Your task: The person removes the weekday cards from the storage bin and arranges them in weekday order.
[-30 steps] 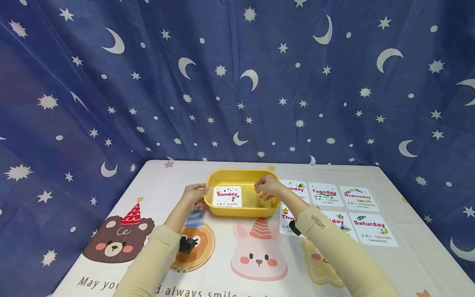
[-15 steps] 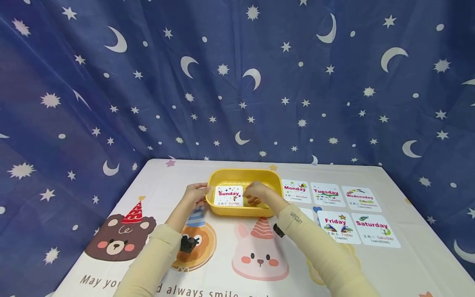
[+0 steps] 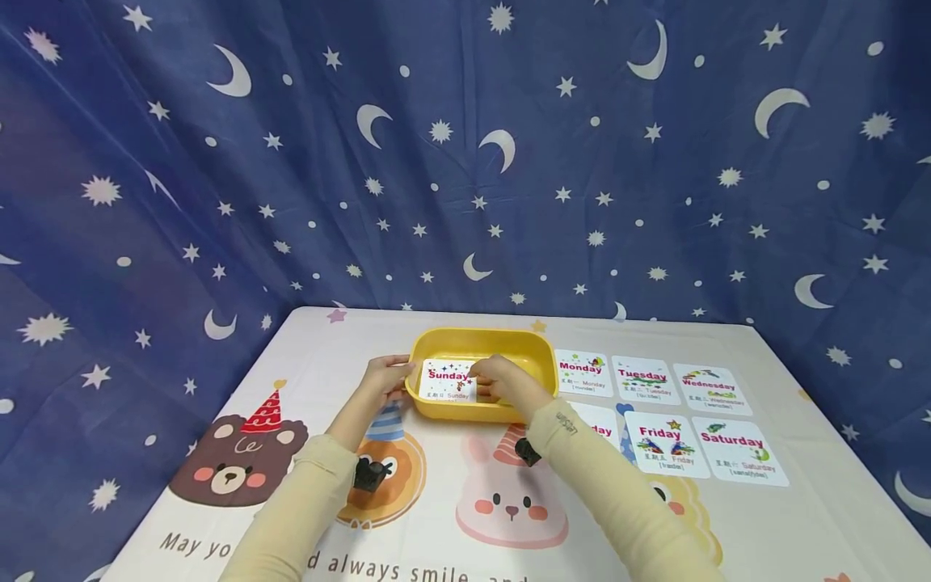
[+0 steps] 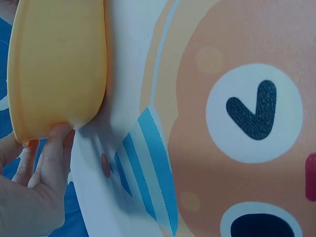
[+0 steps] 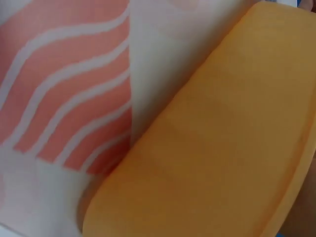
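A yellow plastic basket (image 3: 525,347) stands on the table, with a white card printed "Sunday" (image 3: 445,390) inside its left half. My left hand (image 3: 381,381) grips the basket's left end; in the left wrist view its thumb is at the rim and the fingers (image 4: 53,160) lie against the outer wall. Reaching over the front wall, my right hand (image 3: 509,380) pinches the right edge of the Sunday card, its fingertips partly hidden. The basket's outer wall (image 5: 212,128) fills much of the right wrist view, hiding most of that hand.
Right of the basket lie cards in two rows: Monday (image 3: 583,373), Tuesday (image 3: 646,380), Wednesday (image 3: 711,390), Friday (image 3: 666,444), Saturday (image 3: 738,451), and one partly covered by the right sleeve (image 3: 598,424). A starry blue curtain (image 3: 436,267) hangs behind the table.
My right hand has moved left across the basket to the Sunday card and taken hold of its edge. The card sits slightly higher. My left hand has kept its grip on the basket.
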`<control>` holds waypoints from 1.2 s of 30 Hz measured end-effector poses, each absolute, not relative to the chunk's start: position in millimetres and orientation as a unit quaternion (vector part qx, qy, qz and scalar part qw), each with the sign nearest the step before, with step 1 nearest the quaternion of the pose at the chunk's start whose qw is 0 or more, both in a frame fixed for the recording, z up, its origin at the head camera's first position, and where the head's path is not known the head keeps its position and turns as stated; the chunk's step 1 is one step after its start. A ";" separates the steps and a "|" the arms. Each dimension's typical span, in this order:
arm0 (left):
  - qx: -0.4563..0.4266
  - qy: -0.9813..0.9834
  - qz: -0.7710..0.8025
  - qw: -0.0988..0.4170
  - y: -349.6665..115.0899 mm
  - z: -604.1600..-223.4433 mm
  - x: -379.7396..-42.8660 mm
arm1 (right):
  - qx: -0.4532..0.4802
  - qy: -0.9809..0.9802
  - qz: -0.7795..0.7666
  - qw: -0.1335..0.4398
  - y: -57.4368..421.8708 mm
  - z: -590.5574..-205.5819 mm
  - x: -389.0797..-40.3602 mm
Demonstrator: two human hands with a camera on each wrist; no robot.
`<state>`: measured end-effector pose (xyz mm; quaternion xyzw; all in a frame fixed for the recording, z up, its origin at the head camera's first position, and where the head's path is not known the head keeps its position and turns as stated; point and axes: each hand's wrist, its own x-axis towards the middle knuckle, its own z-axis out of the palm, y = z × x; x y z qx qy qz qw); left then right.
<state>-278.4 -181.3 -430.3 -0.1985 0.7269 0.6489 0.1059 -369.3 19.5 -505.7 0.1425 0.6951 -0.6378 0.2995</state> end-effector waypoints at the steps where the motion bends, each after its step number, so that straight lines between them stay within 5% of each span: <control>1: -0.200 0.727 0.649 0.105 -181.4 -430.1 -278.5 | 0.144 0.691 -0.642 0.299 19.0 -520.7 -379.4; 16: -0.203 0.724 0.650 0.106 -181.2 -431.4 -277.4 | 0.112 0.675 -0.663 0.304 3.2 -635.7 -447.3; 36: -0.192 0.728 0.650 0.103 -179.4 -427.5 -275.7 | 0.081 0.651 -0.709 0.257 29.2 -454.4 -326.2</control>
